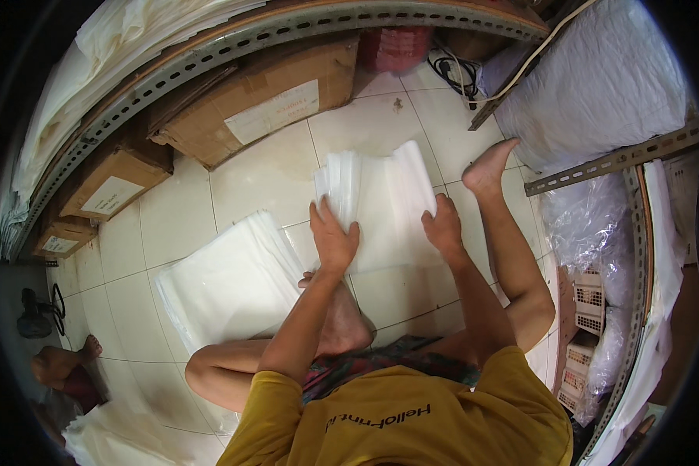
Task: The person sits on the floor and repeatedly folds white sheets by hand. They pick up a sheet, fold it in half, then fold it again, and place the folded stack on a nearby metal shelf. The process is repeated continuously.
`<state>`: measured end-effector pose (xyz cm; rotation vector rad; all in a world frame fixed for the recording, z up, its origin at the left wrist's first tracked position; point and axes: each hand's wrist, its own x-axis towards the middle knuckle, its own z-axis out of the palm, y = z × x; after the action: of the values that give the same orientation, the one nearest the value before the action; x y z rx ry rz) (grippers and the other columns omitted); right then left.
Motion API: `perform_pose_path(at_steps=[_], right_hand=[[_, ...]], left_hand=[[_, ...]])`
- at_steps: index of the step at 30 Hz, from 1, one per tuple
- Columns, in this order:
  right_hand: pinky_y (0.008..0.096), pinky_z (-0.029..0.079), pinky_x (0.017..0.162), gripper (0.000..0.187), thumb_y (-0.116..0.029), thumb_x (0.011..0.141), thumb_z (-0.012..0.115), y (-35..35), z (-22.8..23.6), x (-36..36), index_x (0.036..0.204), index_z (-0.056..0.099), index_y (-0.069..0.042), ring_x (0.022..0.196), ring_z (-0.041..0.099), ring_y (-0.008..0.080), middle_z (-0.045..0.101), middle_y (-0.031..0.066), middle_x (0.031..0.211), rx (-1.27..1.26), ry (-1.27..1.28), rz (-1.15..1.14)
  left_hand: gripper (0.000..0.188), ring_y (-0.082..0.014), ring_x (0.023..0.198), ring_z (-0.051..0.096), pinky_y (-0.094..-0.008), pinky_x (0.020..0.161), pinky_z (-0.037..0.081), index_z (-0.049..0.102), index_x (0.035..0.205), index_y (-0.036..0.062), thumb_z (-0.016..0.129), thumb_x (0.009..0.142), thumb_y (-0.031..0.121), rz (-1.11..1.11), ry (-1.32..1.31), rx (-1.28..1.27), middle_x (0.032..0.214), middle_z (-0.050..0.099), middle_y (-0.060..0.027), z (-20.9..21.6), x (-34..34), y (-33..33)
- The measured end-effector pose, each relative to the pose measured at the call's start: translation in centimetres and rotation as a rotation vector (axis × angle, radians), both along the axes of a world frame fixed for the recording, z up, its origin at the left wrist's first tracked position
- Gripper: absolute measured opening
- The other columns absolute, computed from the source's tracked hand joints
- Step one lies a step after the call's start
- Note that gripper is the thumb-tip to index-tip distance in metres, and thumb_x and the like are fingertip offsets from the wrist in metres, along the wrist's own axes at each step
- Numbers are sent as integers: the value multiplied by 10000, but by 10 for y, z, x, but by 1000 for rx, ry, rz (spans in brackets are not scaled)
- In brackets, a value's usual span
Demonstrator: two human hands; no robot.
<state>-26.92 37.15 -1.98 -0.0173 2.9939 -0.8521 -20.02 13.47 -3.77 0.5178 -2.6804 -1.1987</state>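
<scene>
1. We are seeing cardboard boxes (264, 97) sitting under a metal shelf rail (210, 48).
2. A black cable (452, 71) is lying coiled on the tiled floor (171, 217).
3. A small fan (37, 317) is standing near another person's foot (85, 348).
4. White crates (586, 299) are leaning by the right rack.
</scene>
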Motion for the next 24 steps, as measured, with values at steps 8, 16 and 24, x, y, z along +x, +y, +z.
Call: perform_pose_path(at_steps=[8,16,24], right_hand=[[461,485,874,576,-262,808,755,-81,13,39,1254,505,2,1013,564,389,570,208,1134,-43,50,462],[435,492,909,564,-275,813,742,-46,-27,-10,1252,540,14,1063,612,326,630,187,1171,-663,-470,-51],[373,497,903,481,-191,871,687,-50,-25,-2,1276,529,17,1040,615,232,632,148,1170,-863,-424,-65]], left_hand=[[1072,-487,1266,408,-464,1074,380,125,1482,-71,747,712,342,225,-313,405,1418,317,-344,-3,-14,-5],[983,-399,1245,478,-431,1015,452,239,1391,-91,783,701,349,80,-436,732,1363,401,-322,18,-18,-6],[941,-417,1216,465,-446,1011,455,221,1374,-65,786,712,293,126,-339,588,1287,413,-305,15,-17,12]])
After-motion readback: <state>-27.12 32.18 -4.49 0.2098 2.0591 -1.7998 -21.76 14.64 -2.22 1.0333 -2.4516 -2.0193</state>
